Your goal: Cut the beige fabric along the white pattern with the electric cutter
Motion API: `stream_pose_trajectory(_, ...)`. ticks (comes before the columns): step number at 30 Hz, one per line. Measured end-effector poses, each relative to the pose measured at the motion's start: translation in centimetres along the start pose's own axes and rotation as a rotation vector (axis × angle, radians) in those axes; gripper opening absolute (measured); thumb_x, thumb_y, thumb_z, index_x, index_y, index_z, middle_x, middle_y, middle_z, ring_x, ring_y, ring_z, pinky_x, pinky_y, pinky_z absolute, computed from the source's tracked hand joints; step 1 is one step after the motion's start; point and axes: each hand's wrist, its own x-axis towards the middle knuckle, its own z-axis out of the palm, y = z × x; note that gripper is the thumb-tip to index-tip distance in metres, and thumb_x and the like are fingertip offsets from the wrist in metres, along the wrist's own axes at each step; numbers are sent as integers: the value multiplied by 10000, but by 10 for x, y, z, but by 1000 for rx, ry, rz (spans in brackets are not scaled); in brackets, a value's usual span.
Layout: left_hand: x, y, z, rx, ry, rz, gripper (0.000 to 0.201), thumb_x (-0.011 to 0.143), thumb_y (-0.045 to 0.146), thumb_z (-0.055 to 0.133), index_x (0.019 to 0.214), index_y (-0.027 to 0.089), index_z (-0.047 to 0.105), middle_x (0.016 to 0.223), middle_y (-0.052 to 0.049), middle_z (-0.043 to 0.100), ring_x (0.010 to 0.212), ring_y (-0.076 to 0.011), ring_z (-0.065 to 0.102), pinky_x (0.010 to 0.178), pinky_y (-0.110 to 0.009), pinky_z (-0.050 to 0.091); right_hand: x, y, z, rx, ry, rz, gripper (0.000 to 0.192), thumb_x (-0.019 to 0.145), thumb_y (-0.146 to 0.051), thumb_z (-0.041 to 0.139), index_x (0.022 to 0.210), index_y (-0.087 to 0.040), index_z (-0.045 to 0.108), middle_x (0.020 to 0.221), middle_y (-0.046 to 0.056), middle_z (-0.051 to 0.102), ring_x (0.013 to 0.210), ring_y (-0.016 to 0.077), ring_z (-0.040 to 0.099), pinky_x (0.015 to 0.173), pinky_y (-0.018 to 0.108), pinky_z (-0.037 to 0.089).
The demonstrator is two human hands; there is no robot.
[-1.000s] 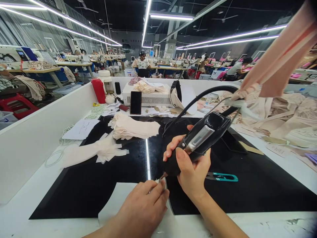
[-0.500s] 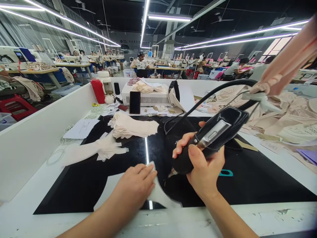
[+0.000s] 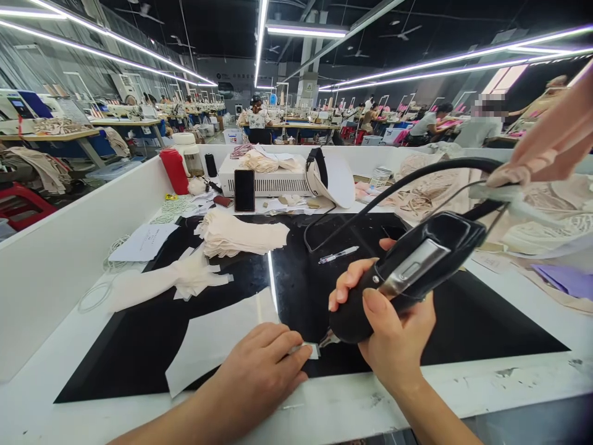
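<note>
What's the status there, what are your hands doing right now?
Right hand grips black corded tool, tip down. Left hand flat, pinning white sheet on black mat. Pen lies beyond, apart.

Bright, even light from long white ceiling tube lamps point(image 3: 259, 37); one streak glares on the glossy black work mat point(image 3: 273, 281). Frame edges bow outward; upper right blurred.

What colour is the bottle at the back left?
Red bottle, clearest in the head view.
</note>
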Motion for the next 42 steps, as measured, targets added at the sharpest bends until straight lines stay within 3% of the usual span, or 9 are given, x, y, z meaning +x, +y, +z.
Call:
stream_pose_trajectory(10, -5, -4, 2, -41, -31, -31, 190, 1095, 235, 550, 1243, 180, 655, 1112, -72, 669, 1036, -218, 656, 918, -362, 594, -13, -2, 3, 14, -4, 29, 472, 894, -307, 802, 1303, -320, 568, 852, -20, 652, 612, 153, 641, 505, 308, 593)
stream_pose_trajectory(36, -2, 0, 5, -3, 57, 36, 194, 1115, 176, 465, 1127, 116, 649, 1024, -63, 674, 959, -218, 649, 842, -373, 592, -4, -3, 3, -7, 35, -3, 471, 874, -294, 809, 1285, -308, 579, 829, -31, 661, 615, 155, 634, 492, 306, 600)
stream_pose_trajectory(42, -1, 3, 3, 6, 67, 64, 195, 1114, 173, 485, 1119, 77, 655, 1130, -77, 679, 1063, -225, 630, 950, -366, 565, -4, -2, 4, -8, 39, 2, 478, 869, -294, 816, 1282, -302, 575, 829, -32, 662, 612, 154, 636, 491, 305, 599)
